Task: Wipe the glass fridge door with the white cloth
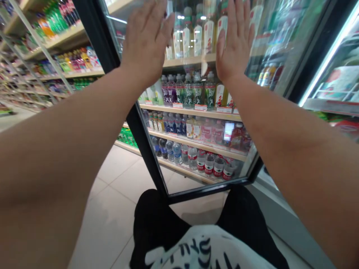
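A glass door (pixel 182 183) with a black frame stands swung out in front of me. My left hand (pixel 146 45) is raised at its upper left, by the frame, fingers stretched upward and nothing seen in it. On the right, my right hand (pixel 234 45) is also lifted before the glass, palm forward and fingers extended. Both hands look to be at the pane, though I cannot tell how firmly they touch it. Shelves of drink bottles (pixel 198 89) show through the glass, with water bottles (pixel 209 163) on the bottom row.
To the right is a lit cooler (pixel 331 106) with packaged goods on its shelves. Long shelves of bottled drinks (pixel 75 61) run along the left. Pale floor tiles (pixel 112 209) lie below, and my knees in black trousers (pixel 151 216) are close to the door's lower edge.
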Available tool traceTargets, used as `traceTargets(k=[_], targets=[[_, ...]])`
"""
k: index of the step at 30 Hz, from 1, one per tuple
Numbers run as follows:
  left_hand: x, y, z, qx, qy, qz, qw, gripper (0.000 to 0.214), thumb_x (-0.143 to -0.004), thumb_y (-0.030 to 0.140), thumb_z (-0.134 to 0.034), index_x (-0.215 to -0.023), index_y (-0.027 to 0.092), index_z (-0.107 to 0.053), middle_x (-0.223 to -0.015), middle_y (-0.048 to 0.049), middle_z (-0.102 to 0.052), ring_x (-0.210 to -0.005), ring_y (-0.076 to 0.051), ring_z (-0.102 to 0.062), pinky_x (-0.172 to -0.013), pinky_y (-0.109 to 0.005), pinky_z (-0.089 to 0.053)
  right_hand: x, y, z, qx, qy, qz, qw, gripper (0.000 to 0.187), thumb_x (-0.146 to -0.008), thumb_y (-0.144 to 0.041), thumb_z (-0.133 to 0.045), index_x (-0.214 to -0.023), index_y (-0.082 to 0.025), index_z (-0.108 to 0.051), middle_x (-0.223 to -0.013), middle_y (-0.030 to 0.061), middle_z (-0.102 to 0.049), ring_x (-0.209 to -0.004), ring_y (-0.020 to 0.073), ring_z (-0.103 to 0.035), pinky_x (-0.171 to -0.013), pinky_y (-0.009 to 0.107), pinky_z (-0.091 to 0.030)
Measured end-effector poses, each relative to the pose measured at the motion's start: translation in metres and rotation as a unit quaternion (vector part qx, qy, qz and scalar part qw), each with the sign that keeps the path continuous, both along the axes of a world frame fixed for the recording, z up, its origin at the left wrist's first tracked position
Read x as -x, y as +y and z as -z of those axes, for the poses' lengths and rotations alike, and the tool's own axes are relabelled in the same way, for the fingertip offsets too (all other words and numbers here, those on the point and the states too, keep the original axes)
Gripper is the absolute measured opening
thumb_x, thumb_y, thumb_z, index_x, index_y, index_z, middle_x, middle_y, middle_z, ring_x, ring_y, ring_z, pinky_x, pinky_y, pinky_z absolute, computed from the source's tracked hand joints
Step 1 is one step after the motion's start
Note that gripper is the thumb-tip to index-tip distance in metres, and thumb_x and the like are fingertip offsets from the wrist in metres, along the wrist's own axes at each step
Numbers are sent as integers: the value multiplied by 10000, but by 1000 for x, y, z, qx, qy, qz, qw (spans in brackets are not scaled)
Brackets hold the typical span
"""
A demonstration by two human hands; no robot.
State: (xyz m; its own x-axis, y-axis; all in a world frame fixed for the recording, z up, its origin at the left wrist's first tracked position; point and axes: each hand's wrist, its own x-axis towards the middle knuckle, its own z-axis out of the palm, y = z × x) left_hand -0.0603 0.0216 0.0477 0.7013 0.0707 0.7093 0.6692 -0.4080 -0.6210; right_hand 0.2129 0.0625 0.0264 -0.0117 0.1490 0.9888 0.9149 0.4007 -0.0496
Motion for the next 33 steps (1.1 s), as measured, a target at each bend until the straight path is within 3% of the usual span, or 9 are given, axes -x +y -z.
traceTargets(k=[2,5,7,11,13,18,24,29,33], targets=[[0,2,11,-14,6,-15,1000,615,-1115,342,-64,-1644,161,-320,-1734,65,-76,-1581,-123,-45,-1307,-310,91,0,-1,0,-3,2,2,1000,559,-1142,-387,-245,-1657,-171,-271,-1729,28,-255,-1618,247,-205,-1336,456,-178],[-10,-6,30,42,106,-63,991,614,-1110,339,-55,-1588,199,-414,-1705,77,-245,-1575,-83,-58,-1325,-291,17,1,-3,-1,16,4,1,1000,551,-1139,-348,-251,-1663,-179,-257,-1737,23,-230,-1624,230,-180,-1341,441,-159],[-14,-10,29,67,118,-73,988,600,-1111,340,-80,-1558,194,-454,-1689,63,-294,-1577,-100,-107,-1345,-347,-50,2,-3,-2,34,5,-1,999,557,-1134,-314,-261,-1671,-167,-233,-1746,30,-200,-1630,233,-149,-1344,459,-138],[-16,-6,14,43,-34,-91,994,539,-1153,330,-138,-1583,159,-415,-1712,-15,-234,-1588,-184,-147,-1324,-519,-125,3,-1,-5,44,5,8,999,566,-1127,-284,-264,-1677,-166,-202,-1754,22,-169,-1633,229,-125,-1347,456,-118],[-18,-5,18,27,-58,-83,995,510,-1167,297,-171,-1581,116,-408,-1690,-90,-310,-1586,-238,-176,-1293,-611,-170,3,-2,-5,54,6,21,998,570,-1127,-292,-250,-1680,-174,-180,-1756,4,-159,-1634,218,-119,-1349,446,-119],[-16,-9,30,89,120,-30,988,425,-1172,323,-266,-1491,238,-534,-1594,-37,-501,-1533,-212,-352,-1236,-596,-355,2,-3,-4,29,9,11,999,561,-1129,-365,-228,-1667,-207,-241,-1743,-12,-209,-1628,205,-164,-1340,403,-156],[-1,-4,14,9,-31,-47,998,475,-1176,302,-205,-1578,142,-399,-1711,-77,-283,-1563,-262,-223,-1261,-650,-202,0,-1,0,6,-3,2,1000,574,-1116,-344,-242,-1665,-175,-251,-1736,14,-232,-1625,234,-191,-1334,460,-186],[-9,-9,35,84,139,-29,986,443,-1173,302,-235,-1510,262,-521,-1627,-1,-454,-1546,-210,-322,-1249,-559,-322,1,-6,2,8,7,-1,1000,577,-1098,-330,-231,-1662,-215,-278,-1730,-15,-239,-1622,214,-204,-1336,442,-194],[-1,-6,16,77,101,-20,992,459,-1141,310,-272,-1531,261,-507,-1652,-16,-414,-1541,-263,-314,-1234,-635,-294,2,-7,0,30,9,-10,999,610,-1074,-287,-262,-1677,-190,-255,-1740,-6,-208,-1631,222,-167,-1348,460,-157]])
